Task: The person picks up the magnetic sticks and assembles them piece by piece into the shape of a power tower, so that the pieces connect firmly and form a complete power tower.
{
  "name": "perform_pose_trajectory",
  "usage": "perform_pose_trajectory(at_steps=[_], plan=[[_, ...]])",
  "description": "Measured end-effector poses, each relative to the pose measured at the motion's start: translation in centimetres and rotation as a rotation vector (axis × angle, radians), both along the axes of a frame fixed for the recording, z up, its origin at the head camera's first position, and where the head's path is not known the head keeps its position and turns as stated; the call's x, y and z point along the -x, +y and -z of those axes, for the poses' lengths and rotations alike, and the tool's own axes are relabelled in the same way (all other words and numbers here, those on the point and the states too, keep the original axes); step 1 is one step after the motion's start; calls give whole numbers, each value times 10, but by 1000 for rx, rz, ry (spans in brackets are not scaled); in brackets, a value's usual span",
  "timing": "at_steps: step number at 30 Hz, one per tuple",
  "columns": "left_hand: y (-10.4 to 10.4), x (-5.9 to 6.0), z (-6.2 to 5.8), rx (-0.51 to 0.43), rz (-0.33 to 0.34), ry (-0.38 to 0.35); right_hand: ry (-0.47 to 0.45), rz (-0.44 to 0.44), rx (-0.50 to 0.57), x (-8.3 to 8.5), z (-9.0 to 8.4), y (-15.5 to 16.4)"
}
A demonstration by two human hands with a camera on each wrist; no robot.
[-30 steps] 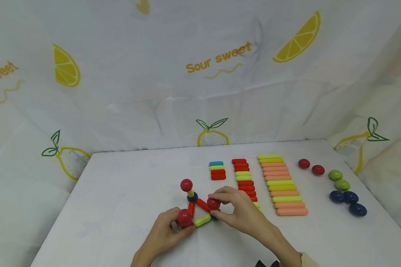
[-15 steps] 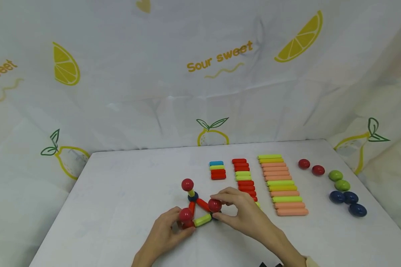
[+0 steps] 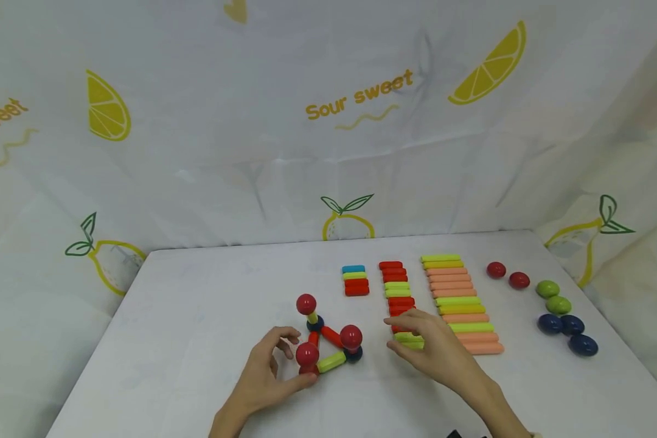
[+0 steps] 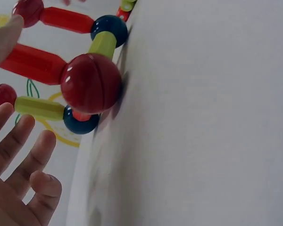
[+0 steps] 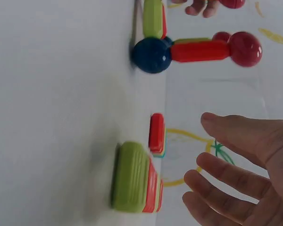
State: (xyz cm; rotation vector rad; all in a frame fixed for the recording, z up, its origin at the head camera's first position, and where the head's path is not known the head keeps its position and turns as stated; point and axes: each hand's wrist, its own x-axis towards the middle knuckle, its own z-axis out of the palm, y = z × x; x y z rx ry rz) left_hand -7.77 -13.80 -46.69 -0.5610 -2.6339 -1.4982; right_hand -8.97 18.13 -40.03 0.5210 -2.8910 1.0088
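A ball-and-stick frame stands on the table, its triangular base joining a red ball [image 4: 91,84] and two dark blue balls [image 3: 354,354] with two red sticks and a yellow-green stick [image 3: 331,362]. From each corner a stick rises to a red top ball [image 3: 351,337]. Two uprights are red [image 5: 200,51]; the rear one is yellow-green [image 4: 40,108]. My left hand [image 3: 263,374] is around the front-left corner, fingers spread apart from it; whether the thumb touches the corner, I cannot tell. To the frame's right, my right hand [image 3: 438,347] hovers with parted fingers, holding nothing, near the short sticks.
Short red and yellow-green sticks [image 3: 396,285] lie in a column, beside a small stack with a blue stick [image 3: 353,269]. Further right are long peach and yellow sticks [image 3: 451,285]. Loose red [image 3: 519,280], green [image 3: 558,305] and dark blue balls [image 3: 583,345] lie at the right edge.
My right hand has let go of the red ball at the right corner and moved right. My left hand's fingers have loosened from the front-left corner. The frame stays standing.
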Motion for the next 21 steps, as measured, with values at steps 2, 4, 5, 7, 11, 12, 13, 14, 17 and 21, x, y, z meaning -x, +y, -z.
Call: perform_pose_trajectory(at_steps=[2, 4, 5, 7, 11, 12, 13, 14, 17, 21], plan=[[-4, 3, -1, -27, 7, -10, -34, 52, -70, 1, 5, 12], [-8, 7, -3, -44, 45, -12, -80, 101, -127, 1, 9, 25], [-10, 9, -3, -55, 73, -8, -100, 123, -153, 1, 10, 32], [-15, 12, -3, -118, 125, -30, -118, 149, -189, 1, 13, 45], [-22, 16, 1, -248, 91, -71, -186, 186, -267, -1, 14, 67], [-22, 18, 3, -257, 53, -68, -212, 189, -281, -1, 14, 71], [-21, 21, 5, -238, 8, -53, -235, 193, -299, -1, 15, 75], [-19, 24, 7, -207, -37, -42, -257, 198, -309, -1, 16, 78], [-10, 35, 11, -81, -122, -15, -290, 207, -337, -3, 18, 85], [2, 47, 12, 17, -92, 10, -250, 212, -370, -5, 23, 89]])
